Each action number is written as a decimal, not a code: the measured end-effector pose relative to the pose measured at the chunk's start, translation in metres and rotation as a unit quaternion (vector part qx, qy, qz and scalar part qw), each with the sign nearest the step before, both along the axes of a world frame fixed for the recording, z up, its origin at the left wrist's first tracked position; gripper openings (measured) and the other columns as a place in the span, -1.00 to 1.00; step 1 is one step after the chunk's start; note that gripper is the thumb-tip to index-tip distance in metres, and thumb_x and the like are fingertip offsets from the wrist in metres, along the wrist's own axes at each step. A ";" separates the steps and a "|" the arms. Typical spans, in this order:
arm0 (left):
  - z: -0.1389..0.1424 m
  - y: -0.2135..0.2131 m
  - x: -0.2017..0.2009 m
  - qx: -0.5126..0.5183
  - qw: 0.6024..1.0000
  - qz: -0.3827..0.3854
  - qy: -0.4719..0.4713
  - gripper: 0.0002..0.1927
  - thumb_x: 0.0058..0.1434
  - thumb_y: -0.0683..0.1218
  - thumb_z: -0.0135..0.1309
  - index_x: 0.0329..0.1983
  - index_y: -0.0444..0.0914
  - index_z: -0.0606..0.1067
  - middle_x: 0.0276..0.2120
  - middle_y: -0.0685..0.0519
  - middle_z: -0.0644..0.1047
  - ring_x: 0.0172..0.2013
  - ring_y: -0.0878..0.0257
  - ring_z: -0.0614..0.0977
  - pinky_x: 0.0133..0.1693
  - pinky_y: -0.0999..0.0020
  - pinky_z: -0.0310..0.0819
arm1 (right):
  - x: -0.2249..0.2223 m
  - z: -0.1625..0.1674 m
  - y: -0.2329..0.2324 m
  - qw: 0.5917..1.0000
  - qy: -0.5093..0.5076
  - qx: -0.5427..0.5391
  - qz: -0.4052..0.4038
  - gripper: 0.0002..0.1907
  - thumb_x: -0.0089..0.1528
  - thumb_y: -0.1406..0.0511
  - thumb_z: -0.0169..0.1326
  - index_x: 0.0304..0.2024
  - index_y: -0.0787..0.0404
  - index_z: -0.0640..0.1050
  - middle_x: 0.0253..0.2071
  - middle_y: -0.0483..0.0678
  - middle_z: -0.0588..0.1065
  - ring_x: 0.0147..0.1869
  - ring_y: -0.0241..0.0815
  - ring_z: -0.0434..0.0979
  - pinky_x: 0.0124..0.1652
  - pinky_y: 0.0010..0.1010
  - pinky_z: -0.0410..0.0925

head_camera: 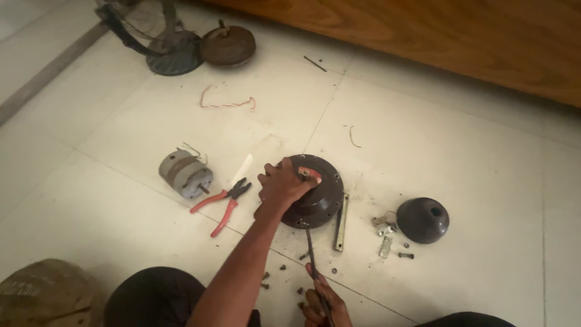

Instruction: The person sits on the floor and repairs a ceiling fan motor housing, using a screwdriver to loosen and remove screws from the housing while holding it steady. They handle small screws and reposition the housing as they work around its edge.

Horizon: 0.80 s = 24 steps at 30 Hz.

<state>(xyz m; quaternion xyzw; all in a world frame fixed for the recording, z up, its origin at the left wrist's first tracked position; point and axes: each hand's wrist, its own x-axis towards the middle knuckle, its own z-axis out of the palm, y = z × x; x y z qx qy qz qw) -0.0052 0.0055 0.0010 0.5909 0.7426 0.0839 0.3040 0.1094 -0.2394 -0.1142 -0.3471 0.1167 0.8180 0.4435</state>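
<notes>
A dark round fan motor housing [321, 194] lies on the tiled floor. My left hand [279, 184] rests on top of its left side and grips a small red-handled tool [310, 174] against it. Near the bottom edge, my right hand [324, 306] is shut on a long thin dark tool [310, 248]. That tool's far end reaches the near rim of the housing. My knees show at the bottom left and bottom right.
Red-handled pliers [224, 206] and a small grey motor [184, 174] lie left of the housing. To its right are a flat metal bar [342, 223], brackets and bolts [384, 233] and a dark dome cap [422, 220]. Loose screws [283, 275] are scattered near me. A fan base [175, 54] and wooden furniture [460, 36] stand at the back.
</notes>
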 end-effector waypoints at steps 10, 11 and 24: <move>-0.024 0.007 -0.013 0.035 0.999 -0.005 -0.037 0.00 -0.10 0.43 0.28 0.25 -0.27 0.34 0.17 -0.20 0.45 0.27 -0.17 0.31 0.23 -0.12 0.22 | -0.052 -0.011 0.016 0.826 -0.557 0.083 0.020 -0.59 0.31 0.37 0.03 0.22 0.20 0.55 -0.65 -0.19 0.41 -0.62 -0.41 0.30 -0.54 -0.53 0.29; -0.024 0.010 -0.013 0.021 0.999 -0.007 -0.027 0.02 -0.10 0.43 0.29 0.29 -0.24 0.33 0.19 -0.24 0.42 0.28 -0.18 0.29 0.23 -0.12 0.22 | -0.050 -0.010 0.014 0.845 -0.531 0.057 0.031 -0.59 0.30 0.37 0.04 0.21 0.20 0.59 -0.65 -0.19 0.38 -0.62 -0.38 0.27 -0.56 -0.48 0.25; -0.026 0.033 -0.018 -0.013 0.989 -0.129 0.074 0.32 -0.13 0.51 0.30 0.54 -0.11 -0.05 0.47 -0.10 0.00 0.41 -0.20 0.02 0.21 -0.50 0.02 | -0.017 -0.031 -0.009 0.690 -0.680 0.223 0.108 -0.49 0.28 0.39 -0.09 0.30 0.13 0.48 -0.63 0.00 0.58 -0.51 -0.27 0.66 -0.32 -0.39 0.52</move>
